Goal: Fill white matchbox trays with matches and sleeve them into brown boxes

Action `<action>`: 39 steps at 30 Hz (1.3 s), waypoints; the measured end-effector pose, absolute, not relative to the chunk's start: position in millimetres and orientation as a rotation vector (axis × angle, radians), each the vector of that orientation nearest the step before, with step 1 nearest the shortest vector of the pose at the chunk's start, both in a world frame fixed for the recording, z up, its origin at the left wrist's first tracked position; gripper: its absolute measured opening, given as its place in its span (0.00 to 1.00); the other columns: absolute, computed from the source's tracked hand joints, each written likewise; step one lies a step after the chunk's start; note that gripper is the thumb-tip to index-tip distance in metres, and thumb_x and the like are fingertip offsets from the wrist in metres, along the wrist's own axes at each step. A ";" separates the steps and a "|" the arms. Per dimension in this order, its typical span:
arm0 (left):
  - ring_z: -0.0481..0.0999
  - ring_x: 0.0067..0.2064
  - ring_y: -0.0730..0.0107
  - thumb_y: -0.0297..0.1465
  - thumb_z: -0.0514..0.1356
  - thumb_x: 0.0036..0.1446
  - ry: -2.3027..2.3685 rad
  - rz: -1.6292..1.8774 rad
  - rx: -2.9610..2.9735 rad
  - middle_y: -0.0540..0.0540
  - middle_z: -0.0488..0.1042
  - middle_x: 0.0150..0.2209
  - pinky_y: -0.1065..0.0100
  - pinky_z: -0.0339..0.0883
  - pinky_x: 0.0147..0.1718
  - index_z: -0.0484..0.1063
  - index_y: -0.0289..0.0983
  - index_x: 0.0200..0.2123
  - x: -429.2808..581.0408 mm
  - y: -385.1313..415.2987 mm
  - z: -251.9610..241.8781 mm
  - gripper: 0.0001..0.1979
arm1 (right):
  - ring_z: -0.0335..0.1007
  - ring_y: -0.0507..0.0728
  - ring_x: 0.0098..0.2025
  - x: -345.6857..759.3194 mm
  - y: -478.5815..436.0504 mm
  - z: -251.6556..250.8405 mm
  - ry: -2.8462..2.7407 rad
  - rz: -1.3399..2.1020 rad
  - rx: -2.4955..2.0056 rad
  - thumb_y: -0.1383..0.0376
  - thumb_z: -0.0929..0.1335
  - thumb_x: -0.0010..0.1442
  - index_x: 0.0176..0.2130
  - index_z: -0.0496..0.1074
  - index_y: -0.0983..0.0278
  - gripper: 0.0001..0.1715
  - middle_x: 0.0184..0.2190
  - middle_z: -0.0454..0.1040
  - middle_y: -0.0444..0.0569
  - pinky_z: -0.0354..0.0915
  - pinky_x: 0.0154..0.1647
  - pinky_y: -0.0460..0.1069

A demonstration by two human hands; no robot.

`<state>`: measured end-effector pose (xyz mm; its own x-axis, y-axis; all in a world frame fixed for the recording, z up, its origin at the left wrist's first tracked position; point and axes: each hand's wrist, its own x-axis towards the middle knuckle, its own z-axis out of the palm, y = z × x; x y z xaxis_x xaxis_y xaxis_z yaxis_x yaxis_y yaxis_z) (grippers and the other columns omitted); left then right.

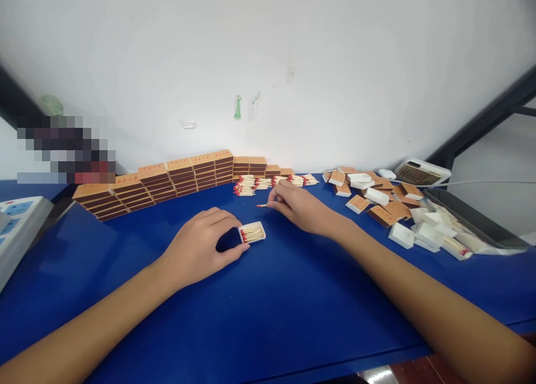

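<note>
My left hand [205,244] grips the left end of a small white matchbox tray [263,231], thumb at the near side and fingers at the far side. Inside the tray lie several matches [252,233] with their red heads toward my palm. Just up and to the right, my right hand [295,205] pinches a match [262,206], its red head pointing left. Piles of loose matches [246,185] lie in a row behind that hand, against the wall.
Stacked matchboxes [178,177] line the wall at the left. On the right are scattered orange sleeves [382,215] and white trays [402,236], with a phone [422,172], a cable and a dark tray [473,219] behind. A white box [20,233] stands at the far left.
</note>
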<state>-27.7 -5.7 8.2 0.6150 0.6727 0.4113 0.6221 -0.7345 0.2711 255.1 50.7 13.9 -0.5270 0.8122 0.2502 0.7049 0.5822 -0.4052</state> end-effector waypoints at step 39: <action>0.79 0.48 0.54 0.38 0.66 0.66 1.080 0.731 2.694 0.43 0.82 0.46 0.52 0.74 0.49 0.77 0.39 0.48 -28.7 -5.1 9.6 0.11 | 0.68 0.55 0.39 208.5 90.0 3.6 -2.341 0.273 -1.135 0.69 0.71 0.68 0.41 0.74 0.63 0.01 0.41 0.71 0.49 0.61 0.42 0.50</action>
<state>-28.7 -5.1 9.6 0.6224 0.6819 0.3842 0.6097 -0.7302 0.3082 208.5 90.0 3.6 -0.5141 0.7765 0.3643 0.6718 0.6286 -0.3919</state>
